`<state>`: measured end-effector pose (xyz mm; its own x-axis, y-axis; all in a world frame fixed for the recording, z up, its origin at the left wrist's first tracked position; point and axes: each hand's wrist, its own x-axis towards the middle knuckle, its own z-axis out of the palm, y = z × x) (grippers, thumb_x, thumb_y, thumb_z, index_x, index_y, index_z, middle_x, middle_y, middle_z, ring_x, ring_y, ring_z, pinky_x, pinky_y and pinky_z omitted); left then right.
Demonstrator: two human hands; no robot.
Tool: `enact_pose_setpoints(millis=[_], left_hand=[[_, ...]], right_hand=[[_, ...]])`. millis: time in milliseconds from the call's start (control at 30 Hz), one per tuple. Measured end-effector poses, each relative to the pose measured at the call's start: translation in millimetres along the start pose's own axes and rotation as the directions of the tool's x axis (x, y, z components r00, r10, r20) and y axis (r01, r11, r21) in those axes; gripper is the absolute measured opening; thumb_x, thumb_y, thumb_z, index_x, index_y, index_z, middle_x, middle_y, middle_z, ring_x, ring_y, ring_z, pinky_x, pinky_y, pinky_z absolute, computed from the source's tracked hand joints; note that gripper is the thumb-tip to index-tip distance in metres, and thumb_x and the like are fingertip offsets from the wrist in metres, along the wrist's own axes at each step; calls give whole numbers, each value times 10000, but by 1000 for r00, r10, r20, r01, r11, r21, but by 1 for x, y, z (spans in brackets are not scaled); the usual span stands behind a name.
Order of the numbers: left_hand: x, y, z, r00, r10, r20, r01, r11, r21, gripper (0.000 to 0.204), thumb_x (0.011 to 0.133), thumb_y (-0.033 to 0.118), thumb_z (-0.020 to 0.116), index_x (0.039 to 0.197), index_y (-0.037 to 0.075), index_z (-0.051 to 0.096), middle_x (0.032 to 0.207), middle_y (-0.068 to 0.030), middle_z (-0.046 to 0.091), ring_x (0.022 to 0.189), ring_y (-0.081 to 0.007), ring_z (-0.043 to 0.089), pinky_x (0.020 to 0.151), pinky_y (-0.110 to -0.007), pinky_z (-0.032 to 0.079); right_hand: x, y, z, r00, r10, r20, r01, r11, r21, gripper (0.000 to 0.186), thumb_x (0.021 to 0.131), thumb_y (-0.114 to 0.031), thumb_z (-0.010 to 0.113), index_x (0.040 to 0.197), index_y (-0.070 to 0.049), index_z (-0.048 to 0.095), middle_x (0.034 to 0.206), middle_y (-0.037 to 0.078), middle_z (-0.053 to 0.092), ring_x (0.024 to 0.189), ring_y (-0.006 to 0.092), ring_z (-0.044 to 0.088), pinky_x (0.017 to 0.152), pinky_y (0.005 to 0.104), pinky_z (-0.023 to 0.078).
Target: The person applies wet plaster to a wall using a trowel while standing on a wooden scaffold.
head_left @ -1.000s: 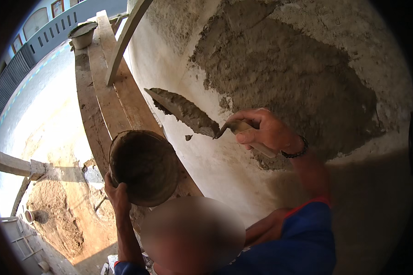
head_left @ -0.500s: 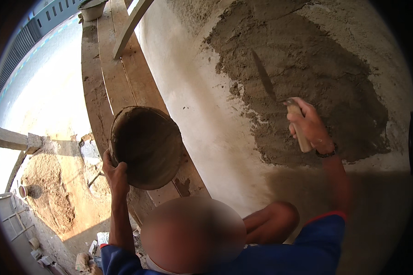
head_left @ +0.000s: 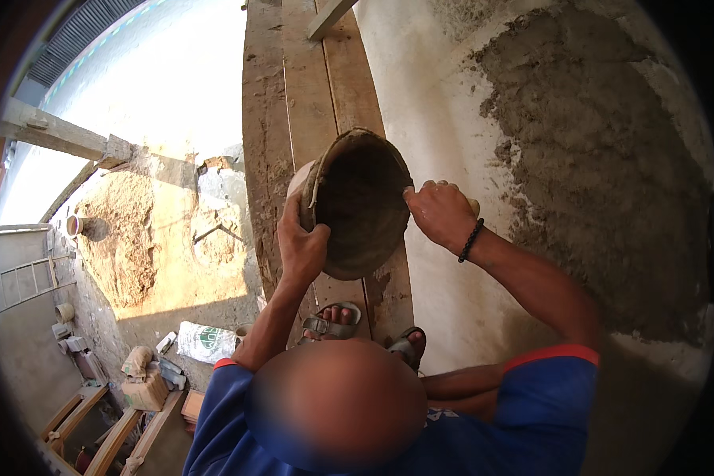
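Note:
My left hand point(head_left: 301, 250) grips the near left rim of a round, mortar-caked bucket point(head_left: 361, 230), thumb over the edge. The bucket is tilted so its dark inside shows. At its right rim, my right hand point(head_left: 444, 214) is closed round a trowel; only the butt of its wooden handle point(head_left: 474, 206) shows past the fist. The blade cannot be made out now. To the right, a broad patch of wet mortar point(head_left: 611, 151) covers part of the pale wall point(head_left: 444, 285).
I am on a plank scaffold point(head_left: 266, 119) along the wall, with a slanting timber point(head_left: 330, 17) across its far end. Below left are a sand heap point(head_left: 123, 238), a white sack point(head_left: 206, 341), a wooden beam point(head_left: 55, 131) and timber frames point(head_left: 115, 440).
My right hand has moved left with the trowel, from the mortared wall to the bucket's rim. The bucket is tipped more toward the right. The view has shifted left.

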<state>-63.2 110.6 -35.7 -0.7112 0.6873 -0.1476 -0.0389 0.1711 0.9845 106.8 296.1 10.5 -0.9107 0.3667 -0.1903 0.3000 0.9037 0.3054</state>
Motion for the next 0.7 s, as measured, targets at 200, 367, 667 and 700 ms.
enact_pose_setpoints(millis=[200, 367, 667, 700], left_hand=[[-3, -7, 9, 999, 51, -18, -50, 997, 58, 627, 674, -18, 540, 1299, -63, 527, 1151, -244, 653, 1150, -326, 625, 1016, -371, 441], [-5, -4, 12, 992, 122, -43, -118, 990, 81, 550, 671, -9, 530, 1217, -62, 556, 1022, -144, 642, 964, -206, 613, 913, -316, 468], [-6, -6, 11, 995, 97, -18, -95, 990, 108, 588, 671, -16, 533, 1258, -61, 537, 1112, -189, 634, 1070, -282, 603, 970, -352, 446], [-5, -6, 10, 994, 100, -39, -97, 991, 89, 542, 668, -9, 532, 1206, -65, 557, 995, -149, 644, 934, -221, 617, 891, -322, 476]], right_hand=[[-20, -16, 28, 957, -90, 276, -76, 841, 536, 144, 791, -86, 579, 905, -11, 626, 745, 223, 661, 734, 401, 677, 656, 503, 549], [-25, -33, 34, 944, -52, 326, -212, 662, 719, 408, 772, -141, 630, 1165, -36, 658, 916, 235, 698, 897, 397, 681, 798, 472, 561], [-42, -53, 34, 943, -4, 334, -284, 515, 809, 472, 794, -207, 641, 1237, -48, 618, 924, 228, 704, 894, 408, 680, 829, 480, 550], [-47, -54, 34, 944, -5, 330, -281, 513, 811, 472, 794, -207, 641, 1237, -48, 618, 924, 228, 704, 894, 408, 680, 829, 480, 550]])
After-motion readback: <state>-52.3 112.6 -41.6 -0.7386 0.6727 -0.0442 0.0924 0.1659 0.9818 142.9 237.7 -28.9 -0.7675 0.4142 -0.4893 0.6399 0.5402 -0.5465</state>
